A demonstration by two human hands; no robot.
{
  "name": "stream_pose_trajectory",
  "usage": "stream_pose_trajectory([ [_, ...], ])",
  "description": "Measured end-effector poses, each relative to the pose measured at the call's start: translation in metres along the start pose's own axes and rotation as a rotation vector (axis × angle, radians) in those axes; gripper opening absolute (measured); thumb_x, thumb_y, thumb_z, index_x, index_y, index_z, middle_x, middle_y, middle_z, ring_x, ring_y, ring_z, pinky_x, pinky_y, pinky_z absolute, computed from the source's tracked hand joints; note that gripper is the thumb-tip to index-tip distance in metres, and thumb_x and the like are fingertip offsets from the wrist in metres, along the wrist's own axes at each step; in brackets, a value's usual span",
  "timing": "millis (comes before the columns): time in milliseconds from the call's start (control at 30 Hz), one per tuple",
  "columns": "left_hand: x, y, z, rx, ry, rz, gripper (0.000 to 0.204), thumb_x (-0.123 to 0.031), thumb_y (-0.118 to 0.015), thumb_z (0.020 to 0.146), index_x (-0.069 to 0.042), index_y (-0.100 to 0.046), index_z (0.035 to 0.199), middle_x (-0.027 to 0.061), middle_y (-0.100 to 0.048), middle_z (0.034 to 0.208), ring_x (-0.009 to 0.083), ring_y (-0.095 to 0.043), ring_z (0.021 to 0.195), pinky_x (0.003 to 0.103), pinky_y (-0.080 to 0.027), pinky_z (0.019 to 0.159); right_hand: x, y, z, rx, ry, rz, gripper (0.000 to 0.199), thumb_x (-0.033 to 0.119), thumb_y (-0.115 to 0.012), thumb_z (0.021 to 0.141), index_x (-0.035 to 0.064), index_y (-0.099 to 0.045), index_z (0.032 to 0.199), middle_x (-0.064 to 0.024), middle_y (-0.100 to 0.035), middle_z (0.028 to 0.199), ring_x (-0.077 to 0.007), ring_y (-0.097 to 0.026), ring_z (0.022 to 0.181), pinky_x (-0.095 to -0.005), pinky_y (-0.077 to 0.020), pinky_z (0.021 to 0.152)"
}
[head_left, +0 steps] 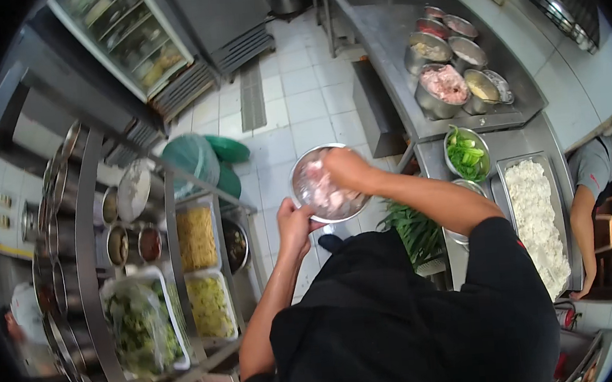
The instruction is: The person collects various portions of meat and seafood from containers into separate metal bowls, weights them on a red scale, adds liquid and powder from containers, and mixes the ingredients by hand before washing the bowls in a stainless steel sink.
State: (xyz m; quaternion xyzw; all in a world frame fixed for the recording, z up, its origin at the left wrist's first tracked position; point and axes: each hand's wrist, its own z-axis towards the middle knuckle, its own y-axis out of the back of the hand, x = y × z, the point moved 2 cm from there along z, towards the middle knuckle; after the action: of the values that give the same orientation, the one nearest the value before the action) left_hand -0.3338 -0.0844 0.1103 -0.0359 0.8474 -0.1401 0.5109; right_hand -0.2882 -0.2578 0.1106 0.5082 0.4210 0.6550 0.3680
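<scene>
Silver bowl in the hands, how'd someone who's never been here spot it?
Look at the white tiled floor, then down to the person in black. Out over that floor, the metal bowl has the left hand at its rim and the right hand in pale pink pieces. Unlike the pink-filled container on the counter, it is held up.

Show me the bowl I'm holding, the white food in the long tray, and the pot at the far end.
Bowl (pixel 347 217): head view, lower rim.
White food (pixel 534 218): head view, middle of its surface.
Pot (pixel 285 3): head view, side wall.
</scene>
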Motion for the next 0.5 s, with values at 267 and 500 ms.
stream_pose_trajectory([
  [267,0.01,-0.018,-0.053,0.063,-0.035,-0.006,0.018,0.009,-0.053,0.067,-0.001,-0.041,0.076,0.0081,-0.049,0.074,0.0194,-0.058,0.057,0.033,-0.057,0.045,0.069,0.034,-0.078,0.025,0.035,0.035,0.037,0.009,-0.065,0.064,0.0028,-0.058,0.1,-0.0219,-0.057,0.086,-0.0401,-0.056,0.09,-0.0449,-0.0458,0.078],
  [500,0.046,0.032,-0.066,-0.165,-0.037,-0.016,0.02,0.009,-0.053,0.067,-0.003,-0.037,0.072,0.0077,-0.047,0.068,0.0189,-0.055,0.051,0.033,-0.056,0.041,0.086,-0.004,-0.055,0.273,0.137,-0.103,0.031,0.01,-0.061,0.065,-0.0016,-0.054,0.093,-0.0238,-0.06,0.089,-0.0385,-0.059,0.078,-0.0464,-0.0474,0.07],
])
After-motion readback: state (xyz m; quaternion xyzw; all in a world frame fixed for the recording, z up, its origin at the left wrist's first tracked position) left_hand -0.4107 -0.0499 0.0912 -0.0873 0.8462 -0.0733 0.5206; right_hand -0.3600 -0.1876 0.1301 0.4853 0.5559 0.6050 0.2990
